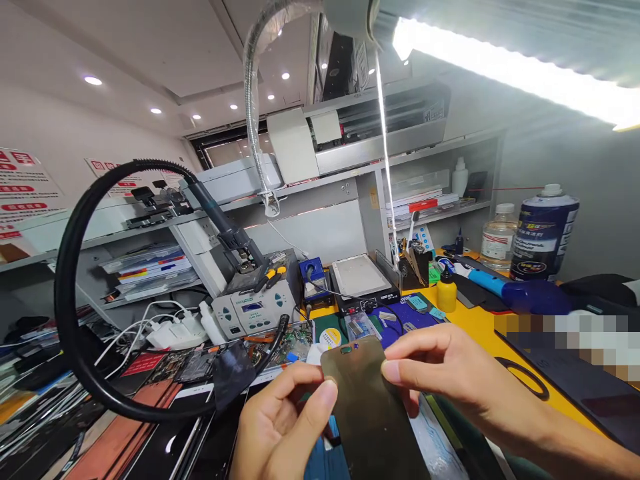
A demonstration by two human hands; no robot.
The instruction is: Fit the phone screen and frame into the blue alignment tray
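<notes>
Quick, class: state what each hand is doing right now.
Left hand: closed, thumb pinching the dark rectangular phone screen panel.
Right hand: closed, fingers gripping the panel's top edge.

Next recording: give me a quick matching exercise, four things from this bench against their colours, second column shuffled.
Things:
1. small squeeze bottle
2. panel held by left hand and right hand
3. looped hose
4. large spray can

Colours:
A. black
B. dark blue, white cap
C. yellow
D. dark bronze-grey

Pairs: 1-C, 2-D, 3-A, 4-B
</notes>
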